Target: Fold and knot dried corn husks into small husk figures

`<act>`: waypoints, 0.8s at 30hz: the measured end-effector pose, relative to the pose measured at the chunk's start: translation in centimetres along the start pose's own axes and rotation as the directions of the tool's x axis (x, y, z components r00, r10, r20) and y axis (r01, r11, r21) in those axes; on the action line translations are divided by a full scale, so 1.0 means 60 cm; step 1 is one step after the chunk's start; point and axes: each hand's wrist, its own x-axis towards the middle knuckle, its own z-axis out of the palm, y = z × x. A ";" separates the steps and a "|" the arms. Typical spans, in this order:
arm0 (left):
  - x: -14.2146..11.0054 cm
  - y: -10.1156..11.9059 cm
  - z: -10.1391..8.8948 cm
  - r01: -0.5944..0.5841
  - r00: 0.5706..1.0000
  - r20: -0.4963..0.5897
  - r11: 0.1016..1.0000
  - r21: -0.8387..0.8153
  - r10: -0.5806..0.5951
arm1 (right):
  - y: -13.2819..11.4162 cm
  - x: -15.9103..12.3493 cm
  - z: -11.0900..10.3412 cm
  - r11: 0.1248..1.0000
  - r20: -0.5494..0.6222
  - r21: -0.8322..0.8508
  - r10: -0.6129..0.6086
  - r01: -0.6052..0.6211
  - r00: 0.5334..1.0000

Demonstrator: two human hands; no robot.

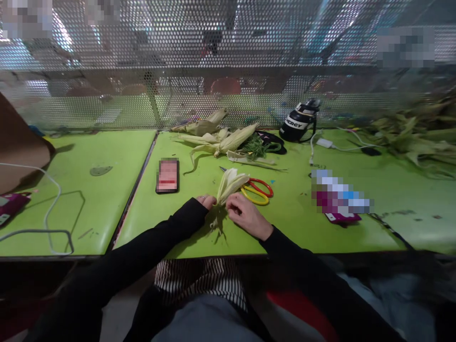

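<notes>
A small bundle of pale corn husks [231, 183] stands between my hands, its leaves fanned at the top and thin shreds hanging below. My left hand [207, 202], partly covered by a black sleeve, is closed at the bundle's narrow neck. From the other side, my right hand [245, 213] has its fingers curled in a pinch at the same neck. What lies between those fingertips is hidden. Just behind the right hand lie scissors [259, 191] with one red and one yellow handle loop, their blades mostly behind the husks.
More corn husks [235, 140] lie at the back beside green string-like strands [255, 146]. A phone [167, 175] is on the left. A black bottle [299, 121], a white cable [326, 143] and a purple packet [338, 202] are to the right. Perforated metal screen [199, 80] borders the green table [142, 228].
</notes>
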 end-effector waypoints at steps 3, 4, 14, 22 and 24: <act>0.001 -0.014 0.004 0.047 0.998 -0.027 0.997 -0.065 -0.049 | -0.006 -0.011 -0.001 0.999 0.022 -0.038 -0.030 0.030 0.999; 0.006 -0.017 0.004 0.074 0.996 -0.034 0.992 -0.105 -0.078 | -0.008 -0.012 0.000 0.999 0.026 -0.038 -0.031 0.032 0.999; 0.116 0.017 -0.015 0.401 0.914 0.054 0.876 -0.268 -0.402 | 0.020 0.006 -0.040 0.979 -0.075 -0.147 0.132 -0.142 0.988; 0.065 0.021 -0.047 0.236 0.967 0.058 0.787 -0.570 -0.248 | 0.044 0.050 -0.065 0.942 -0.293 0.238 0.302 -0.236 0.907; 0.054 0.018 -0.051 0.231 0.967 0.050 0.777 -0.586 -0.249 | 0.029 0.063 -0.053 0.929 -0.319 0.328 0.278 -0.170 0.906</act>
